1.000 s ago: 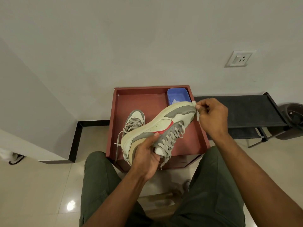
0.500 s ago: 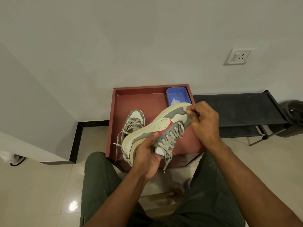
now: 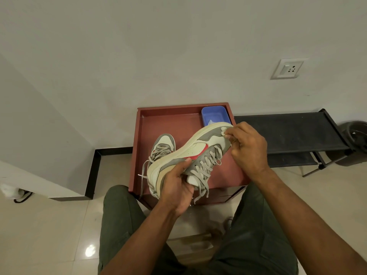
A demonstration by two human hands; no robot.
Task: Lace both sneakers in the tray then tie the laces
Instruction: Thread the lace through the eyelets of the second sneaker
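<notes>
- Starting with the biggest thing, the red-brown tray [image 3: 139, 147] stands on the floor against the wall, at 12 o'clock from the person's knees; its rims look stiff and flat, and I judge it a steady base for the work.
- The held sneaker [image 3: 190, 153] is lifted above the tray, on its side, with the toe toward 1 o'clock and the heel toward 7 o'clock. The sole looks thick and firm while the upper seems soft, so I judge it light, and best taken at the heel and middle part where it does not bend.
- The second sneaker [image 3: 162, 145] lies in the tray at 10 o'clock from the held one, partly hidden behind it. Its laces look loose and one end hangs over the tray's near rim.
- The left hand [image 3: 176, 187] grips the held sneaker at the heel end, thumb on the side, fingers curled under it.
- The right hand [image 3: 248, 145] is at the toe and pinches something small and white [image 3: 224, 130] between thumb and fingertip; I cannot tell what it is.
- The blue box [image 3: 215, 115] sits in the tray's far right corner, at 12 o'clock from the toe.
- The grey laces [image 3: 202, 171] are threaded but hang free and untied; they look soft and limp and will probably slip, so the ends should be pinched close to the tips.
</notes>
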